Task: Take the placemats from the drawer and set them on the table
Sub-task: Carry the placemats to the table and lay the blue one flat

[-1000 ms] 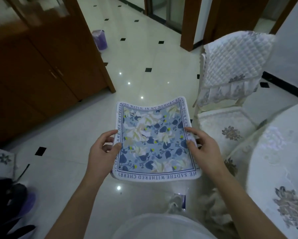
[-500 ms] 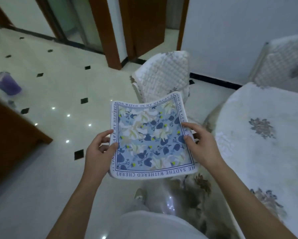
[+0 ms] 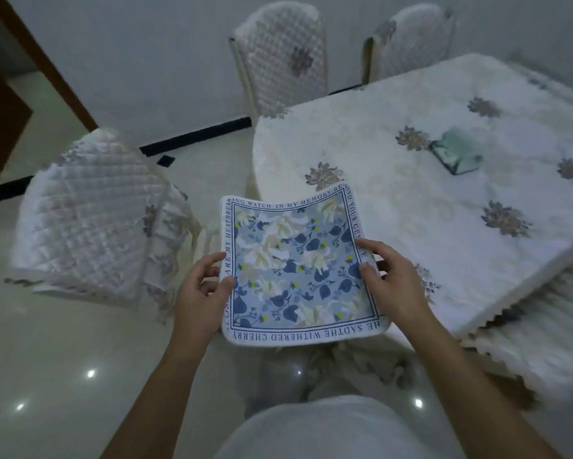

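Placemat: the floral placemat [image 3: 298,270] is held flat at centre, its far corner over the edge of the table [image 3: 411,193] at 2 o'clock.
Left hand: the left hand [image 3: 200,293] pinches its 9 o'clock edge.
Right hand: the right hand [image 3: 391,283] grips its 3 o'clock edge.
Risk: the limp mat could fold or catch the table edge when lowered, and an uneven release might drop it.

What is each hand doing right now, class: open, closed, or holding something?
Left hand: holding the floral placemat, thumb on top of its left edge.
Right hand: holding the same placemat by its right edge.
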